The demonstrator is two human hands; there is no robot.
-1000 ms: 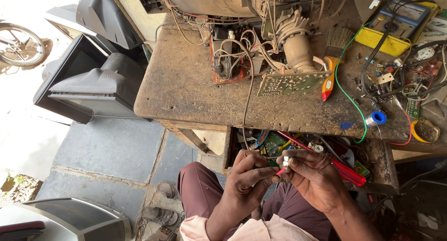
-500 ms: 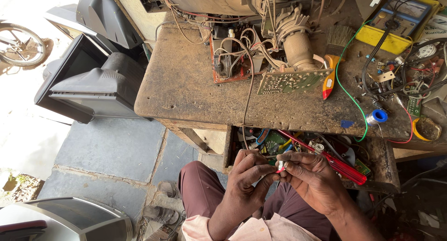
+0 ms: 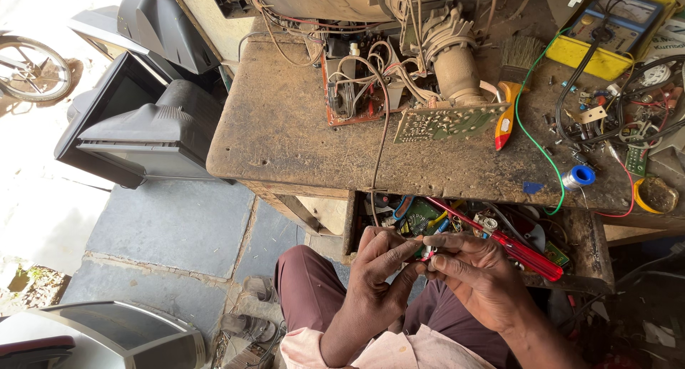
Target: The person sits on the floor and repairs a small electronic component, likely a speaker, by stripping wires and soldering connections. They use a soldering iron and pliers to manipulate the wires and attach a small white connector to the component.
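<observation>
Small white component (image 3: 427, 252), pinched between both hands over the lap, just in front of the open drawer (image 3: 585, 251) under the desk (image 3: 285, 134). Left hand (image 3: 382, 269) has fingers curled, thumb and forefinger closed on the part from the left. Right hand (image 3: 478, 273) closed on it too, fingertips meeting the left's; a red-handled screwdriver (image 3: 524, 253) lies just beyond the right hand across the drawer, apparently not gripped, hard to tell. A thin dark wire (image 3: 382, 141) runs down from the opened TV chassis (image 3: 428, 48) on the desk toward the hands.

Step, as a judgement: fiddling with or fitting the small part by fingertip, mid-work. Next move likely calls for a steady pinch and fine twisting or pressing, maybe a tool.

Around: green circuit board (image 3: 449, 121), yellow multimeter (image 3: 606, 30), blue tape roll (image 3: 579, 176) on the desk; old TV set (image 3: 143, 126) on the floor to the left.
</observation>
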